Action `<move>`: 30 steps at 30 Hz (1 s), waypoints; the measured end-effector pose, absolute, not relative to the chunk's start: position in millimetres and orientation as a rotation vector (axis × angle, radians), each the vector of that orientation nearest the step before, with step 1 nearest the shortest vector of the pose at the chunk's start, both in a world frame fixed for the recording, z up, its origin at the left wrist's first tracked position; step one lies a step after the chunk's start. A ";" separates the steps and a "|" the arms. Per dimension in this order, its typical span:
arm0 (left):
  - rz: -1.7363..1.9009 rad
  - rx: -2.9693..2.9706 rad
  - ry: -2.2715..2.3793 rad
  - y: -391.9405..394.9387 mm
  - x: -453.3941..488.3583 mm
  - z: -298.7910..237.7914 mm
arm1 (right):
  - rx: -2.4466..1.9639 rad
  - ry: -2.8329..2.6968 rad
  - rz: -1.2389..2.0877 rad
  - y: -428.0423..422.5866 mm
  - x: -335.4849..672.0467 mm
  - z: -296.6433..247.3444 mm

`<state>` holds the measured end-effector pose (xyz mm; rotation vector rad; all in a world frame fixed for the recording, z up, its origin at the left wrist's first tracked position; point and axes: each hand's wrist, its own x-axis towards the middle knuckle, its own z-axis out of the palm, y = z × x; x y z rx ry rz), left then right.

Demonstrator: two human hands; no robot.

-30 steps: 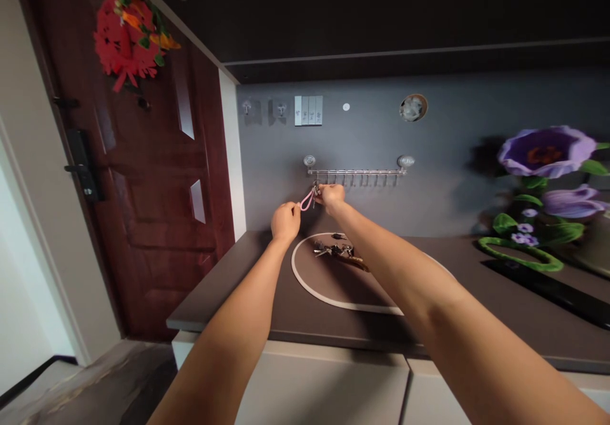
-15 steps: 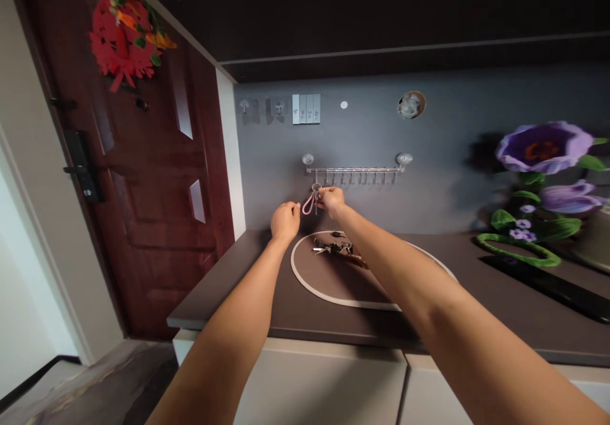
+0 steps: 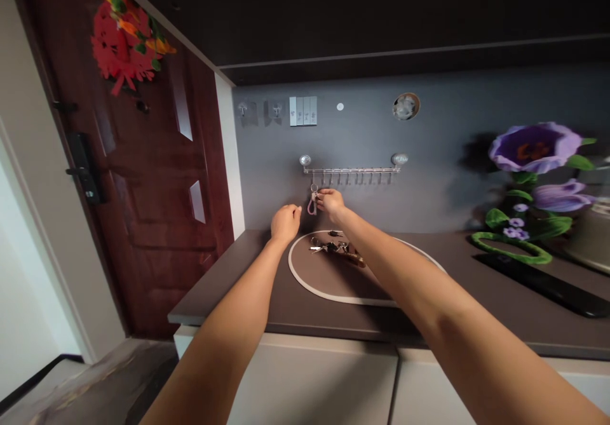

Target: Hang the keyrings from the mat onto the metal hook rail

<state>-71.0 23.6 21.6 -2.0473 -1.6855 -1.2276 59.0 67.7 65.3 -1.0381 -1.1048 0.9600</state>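
A bunch of keys [image 3: 314, 200] with a pink strap hangs by its ring just under the leftmost hook of the clear hook rail [image 3: 352, 171] on the grey wall. My right hand [image 3: 331, 201] has its fingertips pinched at the right side of these keys. To their left, my left hand [image 3: 286, 223] is closed, fingers curled, with no object visible in it. Below, more keys [image 3: 328, 247] lie on a brown oval mat [image 3: 324, 288] with a pale rim. My right forearm hides part of the mat.
A dark cabinet [image 3: 381, 18] hangs overhead. At the right, purple fabric flowers [image 3: 534, 152] stand near a long black object [image 3: 543, 285] on the counter [image 3: 229, 279]. A dark red door [image 3: 152, 222] is at the left. Two clear hooks [image 3: 276, 111] are on the wall.
The pink strap has swung in from the left and now hangs beside the keys, closer to vertical. Both hands stay almost in place; the view has shifted slightly.
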 end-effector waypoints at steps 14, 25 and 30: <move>-1.446 -2.476 -1.549 20.5 -65.7 19.2 | -0.913 -1.236 1.099 3.0 80.7 53.1; -0.937 -2.618 -1.476 31.5 -62.8 -2.2 | -1.261 -2.013 0.306 15.3 109.9 5.5; -0.811 -2.587 -1.560 34.1 -60.3 -10.8 | -1.335 -2.193 0.081 15.5 108.1 2.4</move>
